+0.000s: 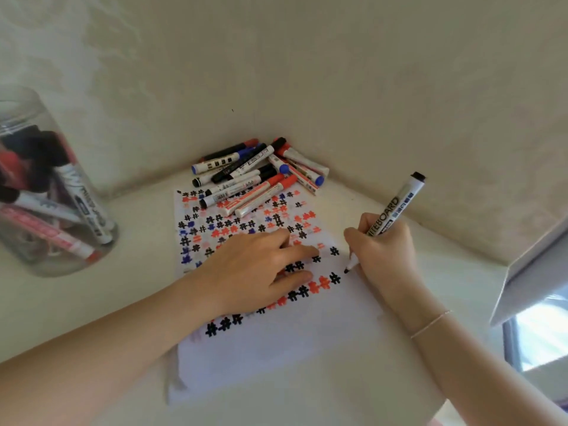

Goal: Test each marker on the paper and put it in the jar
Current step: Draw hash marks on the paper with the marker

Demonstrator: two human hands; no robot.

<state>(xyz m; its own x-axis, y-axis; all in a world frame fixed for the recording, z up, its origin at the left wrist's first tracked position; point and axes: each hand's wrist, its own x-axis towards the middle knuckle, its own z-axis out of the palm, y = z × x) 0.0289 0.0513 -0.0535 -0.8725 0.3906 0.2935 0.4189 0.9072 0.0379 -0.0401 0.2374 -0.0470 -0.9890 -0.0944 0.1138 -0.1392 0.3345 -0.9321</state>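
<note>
A white sheet of paper [276, 342] lies on the table, covered in black, red and blue hash marks. My left hand [255, 272] lies flat on it with fingers spread, pressing it down. My right hand [384, 250] grips a black whiteboard marker [396, 207], cap posted on its upper end, tip down on the paper beside the latest black mark. A pile of several markers [255, 176] rests at the paper's far edge in the corner. A clear jar [46, 192] at the left holds several markers.
Cream walls meet in a corner just behind the marker pile. A grey-white box edge [528, 272] juts in at the right, with a window or screen below it. The cream table surface [129, 262] spreads between the jar and the paper.
</note>
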